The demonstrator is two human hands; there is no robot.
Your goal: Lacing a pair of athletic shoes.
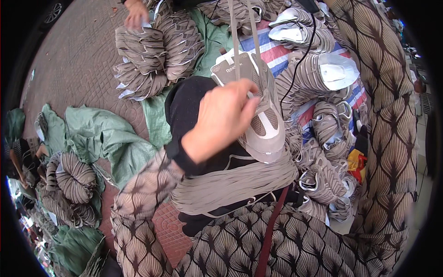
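A grey-brown shoe upper (270,131) with pale trim lies across my lap, toe toward me. Two flat laces (255,34) rise taut from it past the top edge. My left hand (224,117), with a black wristband, is over the upper's lacing rows. Its thumb and forefinger are pinched together, with a pale bit of lace between them; the hand partly hides the upper. My right sleeve (380,51) runs up along the right side, and my right hand is outside the picture. A thick bundle of loose grey-beige laces (230,187) is draped over my lap below the toe.
Nested stacks of similar uppers (140,51) stand at the upper left, where another person's hand (136,16) reaches in. More stacked uppers (295,83) lie right on a striped sheet (272,48). A green sheet (101,134) covers paving at left. A black cord (300,62) hangs beside the shoe.
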